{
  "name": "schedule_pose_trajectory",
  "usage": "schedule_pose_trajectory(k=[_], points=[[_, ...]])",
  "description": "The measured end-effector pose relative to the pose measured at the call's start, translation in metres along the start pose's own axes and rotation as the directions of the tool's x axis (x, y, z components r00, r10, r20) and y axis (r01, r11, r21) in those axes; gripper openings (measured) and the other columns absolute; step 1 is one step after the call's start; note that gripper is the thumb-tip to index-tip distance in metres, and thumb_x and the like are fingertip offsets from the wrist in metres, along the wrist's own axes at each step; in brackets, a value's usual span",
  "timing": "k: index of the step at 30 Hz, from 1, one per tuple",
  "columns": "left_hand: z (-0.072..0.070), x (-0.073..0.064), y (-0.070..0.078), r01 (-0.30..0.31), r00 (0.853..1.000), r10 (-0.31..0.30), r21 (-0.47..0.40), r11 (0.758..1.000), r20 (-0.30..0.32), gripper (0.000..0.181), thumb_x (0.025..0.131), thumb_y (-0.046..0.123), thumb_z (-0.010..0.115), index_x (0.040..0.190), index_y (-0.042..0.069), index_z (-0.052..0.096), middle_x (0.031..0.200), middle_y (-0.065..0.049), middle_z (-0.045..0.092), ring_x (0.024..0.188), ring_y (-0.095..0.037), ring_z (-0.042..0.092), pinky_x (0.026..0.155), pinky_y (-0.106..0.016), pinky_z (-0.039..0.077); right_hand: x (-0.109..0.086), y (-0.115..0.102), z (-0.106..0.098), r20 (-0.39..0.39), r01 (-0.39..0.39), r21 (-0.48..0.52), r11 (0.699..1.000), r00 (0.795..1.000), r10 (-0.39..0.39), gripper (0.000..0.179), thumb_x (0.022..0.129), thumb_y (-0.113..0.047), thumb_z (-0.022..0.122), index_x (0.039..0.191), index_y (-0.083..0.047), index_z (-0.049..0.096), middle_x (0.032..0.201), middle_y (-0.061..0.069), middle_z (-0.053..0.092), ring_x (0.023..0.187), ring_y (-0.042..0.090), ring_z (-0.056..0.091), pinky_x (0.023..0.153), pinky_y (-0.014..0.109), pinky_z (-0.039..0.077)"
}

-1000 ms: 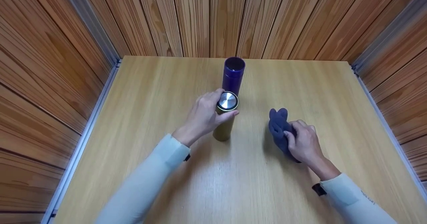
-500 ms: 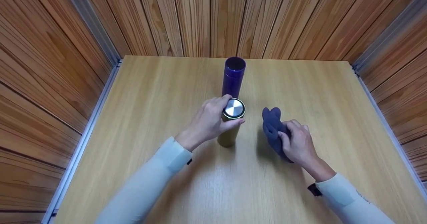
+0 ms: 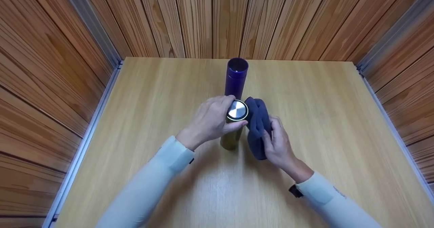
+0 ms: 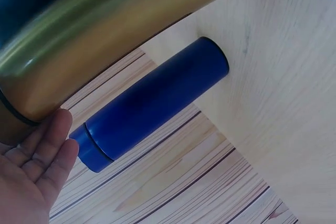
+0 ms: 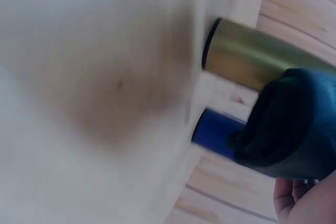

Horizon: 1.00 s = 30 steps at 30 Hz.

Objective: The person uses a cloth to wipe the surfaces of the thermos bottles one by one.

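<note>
A gold thermos flask [image 3: 231,140] with a shiny silver lid top [image 3: 237,110] stands upright on the table. My left hand [image 3: 212,117] grips it near the top, thumb on the near side and fingers round the far side; the left wrist view shows fingertips at the gold flask [image 4: 126,24]. In my right hand [image 3: 279,143] is a folded dark grey cloth [image 3: 258,129], pinched between thumb and fingers. The cloth's left edge lies right at the gold flask's side, and in the right wrist view the cloth [image 5: 294,124] overlaps the flask.
Behind the gold flask stands a dark blue thermos flask [image 3: 235,80], its lower part hidden in the head view. The left wrist view shows the blue flask [image 4: 152,100] whole. Wood-plank walls [image 3: 200,21] enclose the wooden table [image 3: 162,85] at the back and sides.
My right hand has carried the grey cloth leftward up to the gold flask. Between the first two frames the gold flask moved slightly right and nearer with my left hand.
</note>
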<state>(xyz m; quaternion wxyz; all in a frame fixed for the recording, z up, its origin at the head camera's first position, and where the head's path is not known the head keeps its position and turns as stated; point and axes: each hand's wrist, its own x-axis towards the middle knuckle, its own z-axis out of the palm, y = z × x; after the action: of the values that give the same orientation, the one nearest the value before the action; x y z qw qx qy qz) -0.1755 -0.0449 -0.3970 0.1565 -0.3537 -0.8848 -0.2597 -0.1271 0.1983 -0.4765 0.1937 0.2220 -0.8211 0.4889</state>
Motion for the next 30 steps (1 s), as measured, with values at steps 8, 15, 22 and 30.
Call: schedule_pose_trajectory(k=[8, 15, 22, 30], points=[[0.003, 0.0, 0.0, -0.028, 1.0, 0.028, 0.041, 0.999, -0.002, 0.065, 0.094, 0.06, 0.064, 0.126, 0.003, 0.058, 0.102, -0.005, 0.068, 0.087, -0.019, 0.062, 0.08, -0.035, 0.054, 0.002, -0.001, 0.027, 0.067, 0.014, 0.201, 0.98, 0.997, -0.028, 0.057, 0.105, -0.021, 0.058, 0.147, 0.003, 0.028, 0.145, 0.016, 0.046, 0.131, 0.024, 0.046, 0.113, 0.028, 0.034], [0.005, -0.002, -0.002, -0.048, 0.998, 0.049, 0.04, 0.998, -0.027, 0.064, 0.096, 0.057, 0.064, 0.126, 0.001, 0.057, 0.101, -0.007, 0.066, 0.087, -0.021, 0.061, 0.082, -0.036, 0.054, 0.013, 0.004, 0.043, 0.09, 0.074, 0.279, 0.957, 0.991, -0.103, 0.101, 0.096, -0.06, 0.056, 0.162, -0.003, 0.004, 0.165, 0.015, 0.022, 0.149, 0.032, 0.029, 0.125, 0.041, 0.016], [0.006, -0.003, -0.001, -0.057, 0.998, 0.059, 0.051, 0.997, -0.026, 0.069, 0.098, 0.058, 0.061, 0.133, -0.002, 0.055, 0.107, -0.009, 0.067, 0.093, -0.023, 0.063, 0.089, -0.038, 0.053, 0.022, 0.013, 0.049, 0.13, 0.042, 0.307, 0.951, 0.988, -0.086, 0.072, 0.107, -0.025, 0.054, 0.157, 0.001, 0.011, 0.158, 0.022, 0.026, 0.146, 0.029, 0.032, 0.123, 0.035, 0.02], [0.005, -0.005, -0.001, -0.045, 0.999, 0.046, 0.03, 0.999, -0.023, 0.072, 0.098, 0.057, 0.061, 0.136, -0.003, 0.055, 0.115, -0.012, 0.068, 0.101, -0.025, 0.064, 0.095, -0.04, 0.052, 0.02, 0.01, 0.046, 0.103, -0.117, 0.283, 0.952, 0.991, 0.091, 0.038, 0.105, 0.004, 0.044, 0.141, 0.012, 0.036, 0.136, 0.027, 0.051, 0.126, 0.012, 0.048, 0.111, 0.025, 0.035]])
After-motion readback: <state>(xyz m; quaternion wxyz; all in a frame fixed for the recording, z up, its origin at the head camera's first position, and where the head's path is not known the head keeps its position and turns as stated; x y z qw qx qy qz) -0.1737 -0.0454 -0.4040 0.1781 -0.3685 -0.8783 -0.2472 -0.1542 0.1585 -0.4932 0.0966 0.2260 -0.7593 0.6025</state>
